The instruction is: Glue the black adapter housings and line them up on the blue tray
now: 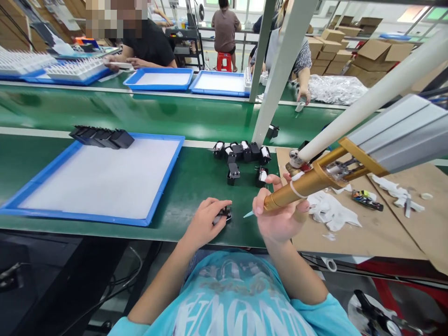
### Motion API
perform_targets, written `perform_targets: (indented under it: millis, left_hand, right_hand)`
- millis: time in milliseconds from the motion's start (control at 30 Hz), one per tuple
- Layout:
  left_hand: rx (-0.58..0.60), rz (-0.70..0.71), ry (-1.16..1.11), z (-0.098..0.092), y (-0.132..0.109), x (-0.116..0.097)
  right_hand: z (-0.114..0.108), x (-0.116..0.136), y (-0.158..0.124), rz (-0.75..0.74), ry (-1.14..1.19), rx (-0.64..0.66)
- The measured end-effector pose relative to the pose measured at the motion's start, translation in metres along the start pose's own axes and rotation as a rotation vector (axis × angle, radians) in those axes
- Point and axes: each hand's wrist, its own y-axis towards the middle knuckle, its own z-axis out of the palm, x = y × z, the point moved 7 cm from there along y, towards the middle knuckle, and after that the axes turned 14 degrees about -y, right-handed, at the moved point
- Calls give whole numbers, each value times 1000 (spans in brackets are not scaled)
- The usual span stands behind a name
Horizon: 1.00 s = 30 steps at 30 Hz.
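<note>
My left hand [206,219] rests on the green work surface [189,191], its fingers closed around a small black plastic housing [226,213], mostly hidden by the fingers. In my right hand [283,219] is a gold dispensing gun [297,193] with a grey upper body and a thin pale-blue nozzle. The nozzle tip points left toward the housing and stays apart from it. Beyond my hands stand several black housings [246,150], some with white parts inside. One more housing [261,177] sits just behind my right hand.
A blue-rimmed white tray [150,212] lies at left, with black housings [119,138] lined up on its far corner. Cardboard [378,228] at right holds crumpled white cloths [332,210] and a cutter knife [368,200]. A slanted white pole [367,98] crosses above. Co-workers sit across the belt.
</note>
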Motion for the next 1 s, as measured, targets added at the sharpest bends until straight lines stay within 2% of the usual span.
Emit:
perform_targets:
  millis: [67, 133, 367, 600, 700, 867, 1000]
  left_hand:
    - [63, 50, 96, 0, -4, -8]
    - [62, 82, 152, 0, -8, -14]
    - [-121, 130, 111, 3, -13, -17]
    - [-163, 119, 37, 9, -11, -12]
    - [-115, 118, 157, 15, -11, -8]
    - [33, 118, 426, 21, -8, -4]
    - [136, 92, 495, 23, -4, 0]
  right_hand:
    - [-1, 1, 0, -12, 16, 7]
    - [-3, 1, 1, -18, 25, 7]
    - [-10, 1, 2, -24, 3, -2]
    - [-15, 0, 2, -5, -12, -10]
    - [-16, -1, 2, 2, -17, -14]
    - [-19, -2, 0, 23, -45, -39]
    - [-21, -2, -1, 44, -62, -78]
